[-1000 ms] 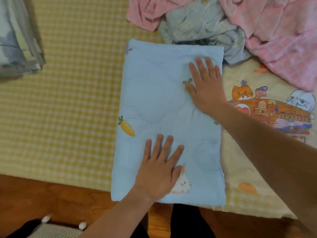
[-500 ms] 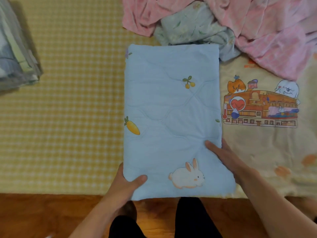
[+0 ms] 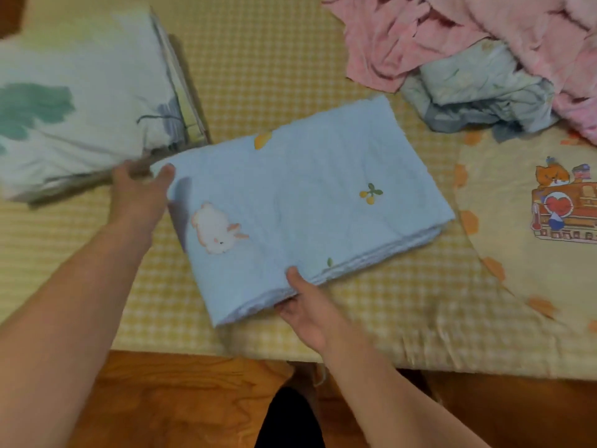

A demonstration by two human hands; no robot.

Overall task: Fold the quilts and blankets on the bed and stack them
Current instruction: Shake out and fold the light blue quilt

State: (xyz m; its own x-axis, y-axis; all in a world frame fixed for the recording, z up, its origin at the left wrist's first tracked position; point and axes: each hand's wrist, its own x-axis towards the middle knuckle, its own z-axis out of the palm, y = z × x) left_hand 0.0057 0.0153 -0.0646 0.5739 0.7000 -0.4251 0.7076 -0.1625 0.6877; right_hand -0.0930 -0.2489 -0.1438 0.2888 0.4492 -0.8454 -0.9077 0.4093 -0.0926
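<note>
Blue folded quilt (image 3: 300, 202) is now lifting, turning toward 10 o'clock | left hand (image 3: 139, 197), right hand (image 3: 307, 302) pinching its edges | heading for folded stack (image 3: 80, 105) | pink pile (image 3: 452, 37) is waiting at 1 o'clock

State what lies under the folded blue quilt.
The yellow checked bedcover shows all around the folded blue quilt. The right hand's fingers tuck beneath, hidden; anything else underneath is covered.

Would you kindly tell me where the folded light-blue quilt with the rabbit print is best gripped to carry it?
Probably at two opposite edges of the folded light-blue quilt, as now: the left hand at the short end by the rabbit, the right hand under the layered open edge nearest the person, thumb on top. Pinching that side likely keeps the loose layers together.
</note>
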